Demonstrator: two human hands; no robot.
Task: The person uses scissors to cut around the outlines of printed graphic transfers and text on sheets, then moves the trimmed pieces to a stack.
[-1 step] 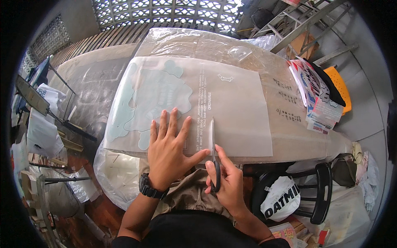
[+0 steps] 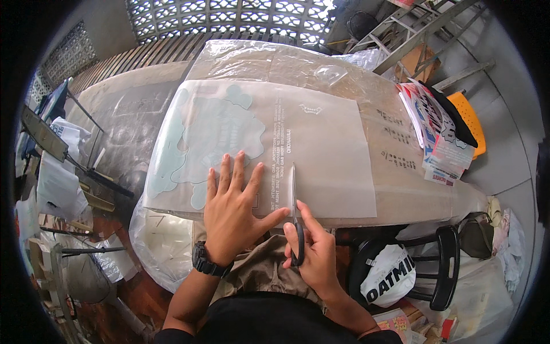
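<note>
A translucent printed sheet [image 2: 335, 155] lies across the table's near part, with pale green shapes [image 2: 212, 126] at its left side and lines of lettering down its middle. My left hand [image 2: 234, 209] is spread flat on it, fingers apart, over the lower edge of the green shapes. In my right hand [image 2: 314, 246] are black-handled scissors [image 2: 294, 200], fingers wrapped round the handles. Their blades point away from me over the sheet, just right of the lettering, and look closed or nearly so. My left thumb reaches close to the blades.
Clear plastic [image 2: 246, 60] covers the table, with handwriting at its right. Printed sheets [image 2: 429, 126] lie at the right end beside a yellow plastic piece [image 2: 468, 123]. A black chair [image 2: 444, 266] stands near right; a ladder [image 2: 401, 34] leans at the back right. Black metal stands [image 2: 94, 172] are at left.
Almost nothing differs; the view has shifted very slightly. Both hands and the scissors keep their places on the sheet.
</note>
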